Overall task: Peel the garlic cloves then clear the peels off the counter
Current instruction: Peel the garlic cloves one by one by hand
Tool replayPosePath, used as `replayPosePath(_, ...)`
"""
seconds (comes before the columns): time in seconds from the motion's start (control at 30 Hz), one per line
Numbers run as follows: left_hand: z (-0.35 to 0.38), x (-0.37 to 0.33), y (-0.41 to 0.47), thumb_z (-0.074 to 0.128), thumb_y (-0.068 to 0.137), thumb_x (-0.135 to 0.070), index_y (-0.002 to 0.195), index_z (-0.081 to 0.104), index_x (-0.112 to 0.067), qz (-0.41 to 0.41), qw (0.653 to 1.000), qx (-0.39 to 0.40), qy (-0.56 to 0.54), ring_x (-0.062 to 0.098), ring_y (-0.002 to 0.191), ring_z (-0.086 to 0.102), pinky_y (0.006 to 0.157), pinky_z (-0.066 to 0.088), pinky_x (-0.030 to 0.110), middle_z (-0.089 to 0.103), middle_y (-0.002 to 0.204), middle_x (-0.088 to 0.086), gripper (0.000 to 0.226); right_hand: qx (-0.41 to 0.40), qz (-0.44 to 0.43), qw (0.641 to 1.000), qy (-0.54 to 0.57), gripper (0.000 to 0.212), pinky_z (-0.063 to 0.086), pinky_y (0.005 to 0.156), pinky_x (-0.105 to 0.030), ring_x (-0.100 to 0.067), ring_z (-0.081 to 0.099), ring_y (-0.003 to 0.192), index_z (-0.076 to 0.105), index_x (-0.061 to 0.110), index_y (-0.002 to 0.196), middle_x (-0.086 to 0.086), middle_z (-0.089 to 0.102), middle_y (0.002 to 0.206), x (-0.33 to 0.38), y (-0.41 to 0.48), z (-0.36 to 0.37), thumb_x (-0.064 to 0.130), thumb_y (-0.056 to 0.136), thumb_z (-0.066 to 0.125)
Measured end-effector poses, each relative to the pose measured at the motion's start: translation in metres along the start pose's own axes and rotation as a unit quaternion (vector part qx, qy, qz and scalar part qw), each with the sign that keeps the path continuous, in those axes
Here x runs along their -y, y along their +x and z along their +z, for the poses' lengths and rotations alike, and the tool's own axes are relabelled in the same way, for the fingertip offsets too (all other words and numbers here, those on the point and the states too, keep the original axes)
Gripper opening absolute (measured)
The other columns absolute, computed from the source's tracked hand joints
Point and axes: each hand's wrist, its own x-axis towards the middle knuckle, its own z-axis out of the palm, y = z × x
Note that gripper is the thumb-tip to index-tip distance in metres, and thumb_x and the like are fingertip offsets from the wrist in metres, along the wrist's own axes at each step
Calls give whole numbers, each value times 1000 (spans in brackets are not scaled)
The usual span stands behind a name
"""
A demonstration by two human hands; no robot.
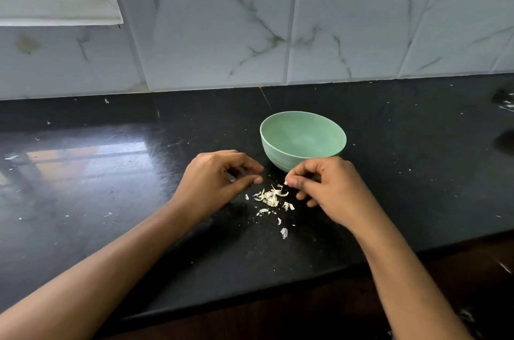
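A small pile of pale garlic peels [271, 198] lies on the black counter [111, 186] between my hands, with a few loose scraps [283, 233] nearer the front edge. Just behind them stands a light green bowl [303, 119], and its visible inside looks bare. My right hand [325, 189] hovers over the peels in front of the bowl and pinches a small white bit of garlic [285, 183] between thumb and forefinger. My left hand [217, 183] is to the left of the pile with its fingers curled inward. I cannot tell whether anything is tucked inside it.
The counter runs back to a white marble-tiled wall [278, 33], with a window sill [55, 5] at the upper left. Tiny white flecks dot the surface. The counter's front edge [278, 284] crosses below my forearms. A dark blurred object [504, 100] sits at the far right.
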Motion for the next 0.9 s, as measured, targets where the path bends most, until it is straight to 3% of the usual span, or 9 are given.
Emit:
replayPosePath(0.07,3,2,1,69,73,-46,97,65,-43,-18,1000,15,10,0,73,65,65,54,29,68,78,-19,25,26,-37,988,-151,5,54,71,-32,-9,66,68,70,27,80,6,70,71,-3,0,-5,27,85,68)
replayPosePath(0.13,5,2,2,66,73,-48,100,62,-44,-17,999,25,18,0,74,65,66,54,27,68,80,-19,28,3,-85,977,-195,5,51,76,-32,-10,65,76,71,28,85,10,70,80,-3,0,-8,31,85,67)
replayPosePath(0.27,5,2,3,65,76,-42,100,64,-42,-23,999,20,13,2,73,65,66,55,28,68,82,-20,24,-22,-137,951,-276,9,44,70,-29,-14,59,89,69,27,90,9,65,90,-13,-3,-1,34,86,64)
replayPosePath(0.33,5,2,3,65,77,-40,97,67,-40,-29,999,20,15,3,71,65,65,55,28,68,81,-21,20,-41,-181,930,-316,4,40,58,-27,-14,58,84,68,27,83,9,63,81,-18,-4,2,30,83,69)
replayPosePath(0.57,6,-2,3,63,78,-42,95,68,-40,-37,998,43,26,1,70,64,66,55,31,67,78,-22,18,-85,-204,905,-363,15,31,42,-21,-13,55,66,65,25,67,11,56,64,-20,-7,2,23,71,79)
replayPosePath(0.73,5,-5,2,65,77,-41,96,68,-40,-41,998,53,18,-1,72,64,68,54,26,67,81,-25,19,-102,-175,918,-340,13,35,49,-23,-13,58,69,65,26,71,10,60,69,-28,-10,7,25,74,78)
replayPosePath(0.8,4,-6,1,72,77,-36,96,70,-40,-37,998,56,-3,-3,74,65,68,51,19,67,85,-27,19,-111,-130,956,-239,7,39,53,-22,-7,58,68,69,25,75,11,64,70,-24,-11,8,26,78,75)
replayPosePath(0.87,3,-9,0,79,76,-29,100,70,-36,-31,997,51,-55,-3,76,66,68,48,12,70,86,-22,26,-89,-21,994,68,6,39,48,-16,-1,54,56,72,21,78,13,66,67,-9,-12,7,21,84,70)
replayPosePath(0.9,4,-12,-1,79,74,-28,101,70,-34,-25,995,42,-86,-2,76,67,69,48,11,71,86,-18,29,-52,50,972,224,9,36,41,-15,-1,50,49,71,18,79,10,67,66,-1,-14,9,16,86,67)
